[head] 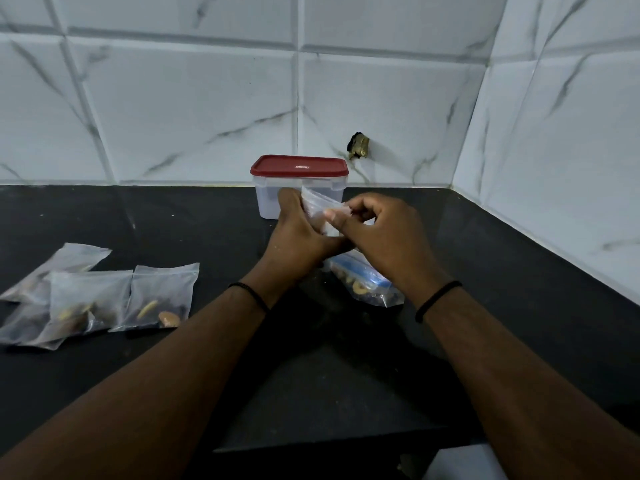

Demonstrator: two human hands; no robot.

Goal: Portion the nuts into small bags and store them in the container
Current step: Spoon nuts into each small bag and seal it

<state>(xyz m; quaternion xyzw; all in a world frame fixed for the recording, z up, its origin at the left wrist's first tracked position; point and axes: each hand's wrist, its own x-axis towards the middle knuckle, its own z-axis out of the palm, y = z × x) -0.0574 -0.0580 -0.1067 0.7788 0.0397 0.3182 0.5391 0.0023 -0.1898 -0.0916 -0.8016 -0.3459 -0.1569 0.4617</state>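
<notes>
1. A small clear bag [320, 211] is held up between the two hands, just in front of the container, its top corner tilted toward the left hand.
2. The left hand [298, 233] wraps its fingers round the bag's left edge, with the thumb underneath.
3. The right hand [377, 230] pinches the bag's upper right edge between the thumb and curled fingers.
4. Just below the right hand, a larger bag of nuts [363, 284] with a blue strip lies on the dark counter [346, 375]; cashews show through its plastic.
5. Behind both hands stands the clear container [299, 188], upright, with its red lid [298, 165] on.
6. Well to the left of the left hand, a cluster of filled small bags [104, 299] lies flat on the counter, overlapping one another; each holds a few nuts.
7. Each wrist carries a thin black band [437, 299].
8. A white marble-patterned tiled wall [207, 98] runs behind the container and along the right side, past the right hand.
9. A small brass fitting [358, 145] juts from the wall, above and right of the container.
</notes>
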